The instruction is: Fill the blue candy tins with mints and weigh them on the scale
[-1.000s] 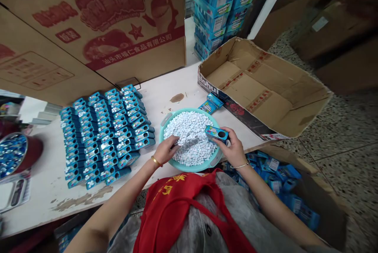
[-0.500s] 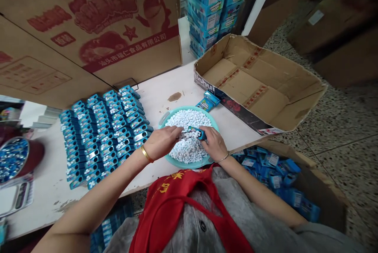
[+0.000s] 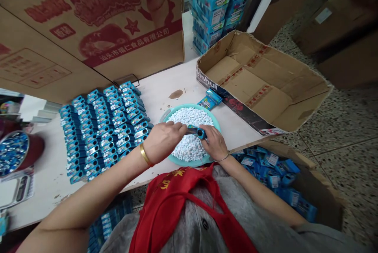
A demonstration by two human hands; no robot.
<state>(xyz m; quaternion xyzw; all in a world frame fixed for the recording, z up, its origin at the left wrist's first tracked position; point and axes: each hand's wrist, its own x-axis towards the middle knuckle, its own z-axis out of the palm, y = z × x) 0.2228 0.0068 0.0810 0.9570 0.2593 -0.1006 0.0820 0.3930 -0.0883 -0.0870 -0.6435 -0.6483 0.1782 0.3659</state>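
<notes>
Over a turquoise basin full of small white candies, my right hand grips a small blue candy box with a round dark hole in its end face. My left hand, fingers pinched together, meets the left end of the same box. Its fingertips are partly hidden, so any candies in them cannot be seen. Left of the basin stand several rows of similar blue candy boxes, many with white candies showing at their windows.
Behind the basin lies a blue packet. An open shallow carton stands to the right, with stacked wrapped boxes behind. A large carton borders the back. Blue boxes fill a carton below right. A red bucket stands far left.
My left hand has risen from the white candies to the end of the box. The box is turned somewhat in my right hand. The view has shifted slightly.
</notes>
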